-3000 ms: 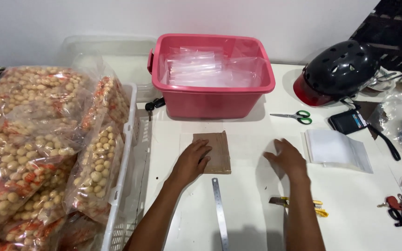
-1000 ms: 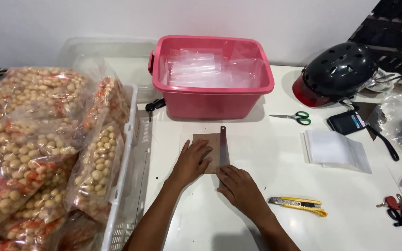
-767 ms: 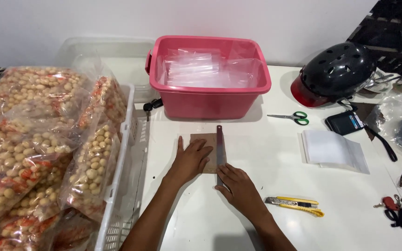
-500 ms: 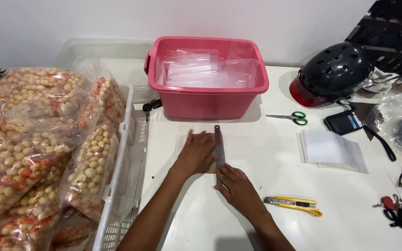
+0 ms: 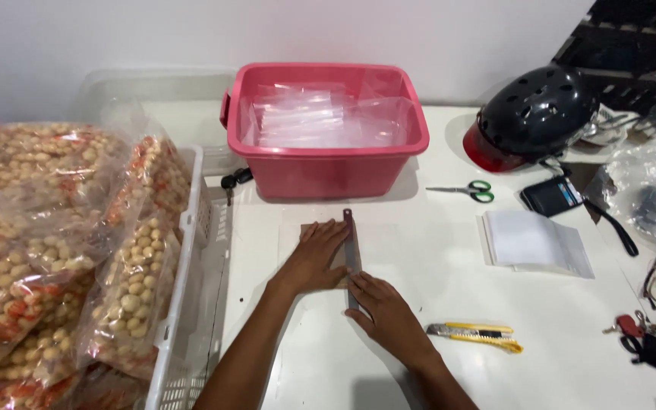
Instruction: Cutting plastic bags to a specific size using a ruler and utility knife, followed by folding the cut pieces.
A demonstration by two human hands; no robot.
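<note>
Pressing flat near the middle of the frame, the left hand (image 5: 315, 257) lies with its fingers (image 5: 333, 231) spread slightly and stretched forward over a brown card (image 5: 341, 258), which shows only as a thin strip between the hand and a steel ruler (image 5: 350, 247). The ruler lies lengthwise, running up and away just to the right of those fingertips and touching the card's right part. Below it, the right hand (image 5: 389, 317) rests on the white table (image 5: 449, 304) with its fingers (image 5: 362, 287) curled together onto the ruler's near end, pinning it down (nothing is lifted off the surface).

To the right of this hand, close by, lies a yellow utility knife (image 5: 474, 336). Further right sits a stack of clear plastic bags (image 5: 534, 241), and above that a pair of green-handled scissors (image 5: 465, 190). A pink tub (image 5: 320, 171) holding more clear bags stands in the upper middle. A black helmet (image 5: 533, 114) occupies the upper right. Along the left edge, a white basket (image 5: 191, 304) carries bags of pale round snacks (image 5: 47, 220).
</note>
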